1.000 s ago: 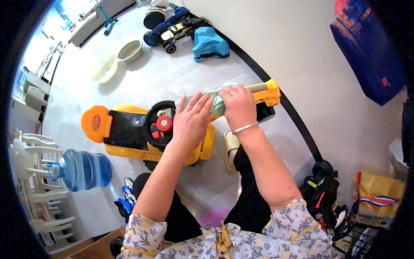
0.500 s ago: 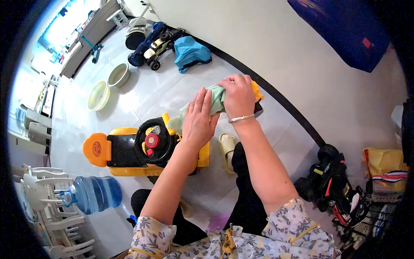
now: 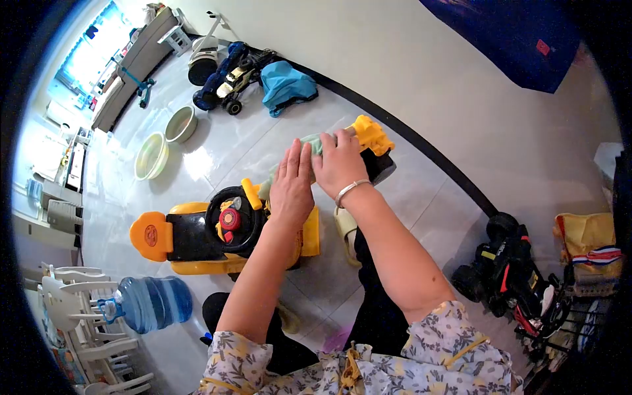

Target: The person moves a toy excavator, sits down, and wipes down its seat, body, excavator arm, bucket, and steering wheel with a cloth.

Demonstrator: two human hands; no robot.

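Note:
A yellow and black ride-on toy (image 3: 197, 232) with a black steering wheel (image 3: 212, 217) stands on the floor in front of me. A long arm with a yellow end piece (image 3: 372, 135) reaches out from it to the right. A pale green cloth (image 3: 315, 143) lies over this arm, partly hidden by my fingers. My left hand (image 3: 291, 187) rests flat on the cloth, fingers stretched out side by side. Beside it my right hand (image 3: 338, 164) presses on the cloth, fingers bent over it.
Two basins (image 3: 152, 156), a blue water bottle (image 3: 155, 304) and white chairs (image 3: 62, 299) stand at the left. Toy vehicles (image 3: 235, 81) and a blue bag (image 3: 287, 87) lie by the wall. A black toy car (image 3: 503, 270) is at the right.
My right hand has moved left along the arm, closer to my left hand, uncovering more of the yellow end. My left hand has shifted slightly left. The view has tilted a little.

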